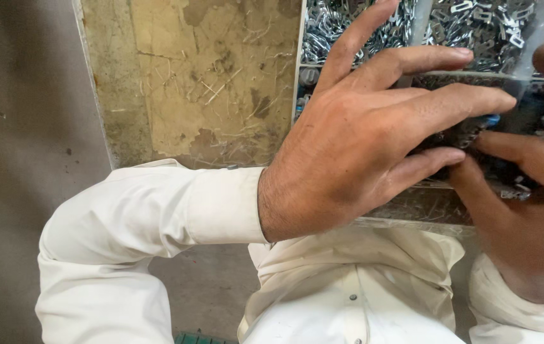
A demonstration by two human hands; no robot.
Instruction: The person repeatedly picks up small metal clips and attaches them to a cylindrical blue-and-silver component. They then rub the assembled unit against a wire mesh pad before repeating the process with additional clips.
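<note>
Tray: clear plastic divided tray [299,76], glossy walls.
Left hand [355,140]: spread flat above the tray, fingers open, gripping nothing.
Right hand [527,210]: at the tray's near right, fingertips perhaps pinching something dark; blurred, cannot tell.
Metal clips [476,25]: shiny stamped pieces heaped in the tray's far compartments.
Board [202,76]: scratched tan, left of the tray.

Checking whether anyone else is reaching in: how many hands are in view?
2: the left hand spread over the parts tray, the right hand at the right edge, partly cut off.
</note>
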